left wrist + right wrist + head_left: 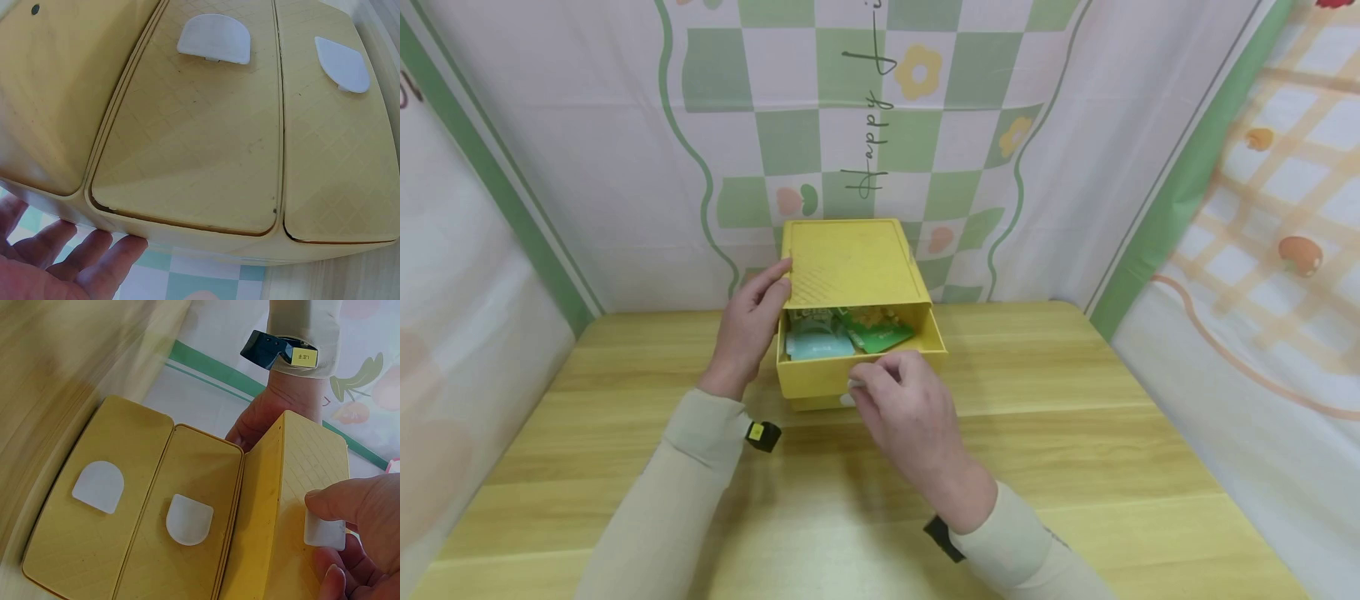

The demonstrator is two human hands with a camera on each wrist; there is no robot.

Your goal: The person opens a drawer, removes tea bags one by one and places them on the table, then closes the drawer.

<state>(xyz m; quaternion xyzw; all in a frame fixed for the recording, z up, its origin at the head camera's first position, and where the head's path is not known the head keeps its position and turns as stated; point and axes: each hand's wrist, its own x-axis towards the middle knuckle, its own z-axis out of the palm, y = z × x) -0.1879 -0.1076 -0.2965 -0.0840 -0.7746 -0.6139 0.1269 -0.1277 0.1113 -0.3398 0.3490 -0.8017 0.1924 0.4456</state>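
A yellow drawer cabinet (853, 258) stands on the table against the back cloth, its top drawer (812, 379) pulled partway out. Inside that drawer lie a pale blue packet (820, 343) and a green packet (883, 336). My right hand (917, 421) pinches the white handle (324, 532) of this drawer between thumb and fingers. Against the cabinet's left side rests my left hand (747, 329), its fingers (122, 256) extended along the wall. Below, two lower drawers (194, 462) sit closed, each with a white rounded handle (100, 487).
The wood-grain table (1075, 450) extends to both sides and in front of the cabinet. A checked green and white cloth (782, 142) hangs directly behind. Patterned cloths flank the table at left and right (1247, 275). Each wrist wears a black camera (763, 436).
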